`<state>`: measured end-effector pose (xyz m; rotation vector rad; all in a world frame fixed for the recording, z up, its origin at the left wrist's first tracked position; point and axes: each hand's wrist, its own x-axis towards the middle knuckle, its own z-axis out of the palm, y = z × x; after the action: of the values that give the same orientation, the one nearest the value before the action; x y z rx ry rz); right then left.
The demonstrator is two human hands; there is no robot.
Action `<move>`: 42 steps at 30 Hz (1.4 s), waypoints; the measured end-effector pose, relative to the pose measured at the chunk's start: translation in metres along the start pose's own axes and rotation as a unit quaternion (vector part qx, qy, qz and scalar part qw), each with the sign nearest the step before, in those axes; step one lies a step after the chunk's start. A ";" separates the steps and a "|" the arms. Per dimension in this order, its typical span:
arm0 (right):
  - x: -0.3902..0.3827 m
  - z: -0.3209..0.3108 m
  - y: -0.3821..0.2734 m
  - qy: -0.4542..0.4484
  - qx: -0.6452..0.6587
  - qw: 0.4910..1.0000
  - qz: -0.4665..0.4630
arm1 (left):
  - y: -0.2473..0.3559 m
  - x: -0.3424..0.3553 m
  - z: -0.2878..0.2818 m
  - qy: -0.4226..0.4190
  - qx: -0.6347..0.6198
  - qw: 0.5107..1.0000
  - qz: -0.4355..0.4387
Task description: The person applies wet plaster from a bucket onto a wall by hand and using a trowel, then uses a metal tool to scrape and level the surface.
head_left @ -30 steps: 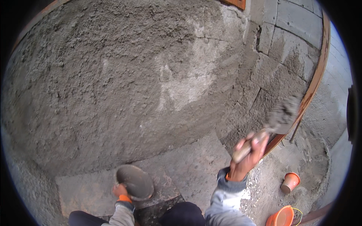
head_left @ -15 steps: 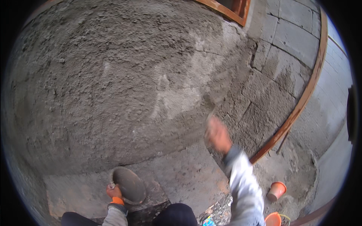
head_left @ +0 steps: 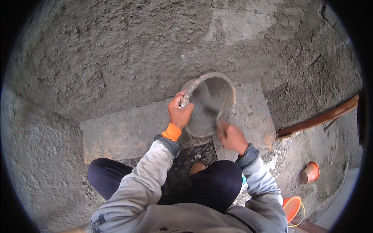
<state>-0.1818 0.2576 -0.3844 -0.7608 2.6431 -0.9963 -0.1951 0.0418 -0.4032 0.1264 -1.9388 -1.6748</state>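
Note:
A round grey mortar pan (head_left: 217, 86), caked with wet cement, is tipped up against the rough plastered wall (head_left: 116, 54). My left hand (head_left: 179, 112) grips the pan's curved handle at its left rim. My right hand (head_left: 232, 136) is closed on a trowel handle (head_left: 220, 123), and the trowel's blade reaches into the mortar inside the pan; the blade is blurred. Both sleeves are grey, with an orange cuff at the left wrist.
Bare concrete block (head_left: 128, 130) shows below the plaster. A wooden board (head_left: 322, 118) leans along the wall at right. An orange cup (head_left: 310, 173) and an orange bucket (head_left: 292, 207) sit on the gravel ground at lower right. My dark-trousered knees (head_left: 213, 186) are bent below.
My right hand has come down from the wall at the right into the pan. My left hand has raised the pan from low left up toward the centre. The view has tilted downward.

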 end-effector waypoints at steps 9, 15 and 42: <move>0.002 -0.014 0.001 0.074 -0.071 0.995 0.015 | 0.034 0.013 0.022 -0.039 0.030 0.992 0.115; -0.006 -0.018 -0.005 0.060 -0.070 0.996 -0.016 | 0.046 0.016 0.036 -0.021 0.069 0.980 0.186; -0.034 -0.057 0.038 -0.046 0.935 0.345 -0.074 | -0.038 -0.009 -0.003 0.181 -0.066 0.939 -0.285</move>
<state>-0.1889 0.3322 -0.3666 -0.1875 -0.0813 -2.5345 -0.1971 0.0346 -0.4422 0.9536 -1.5864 -1.9551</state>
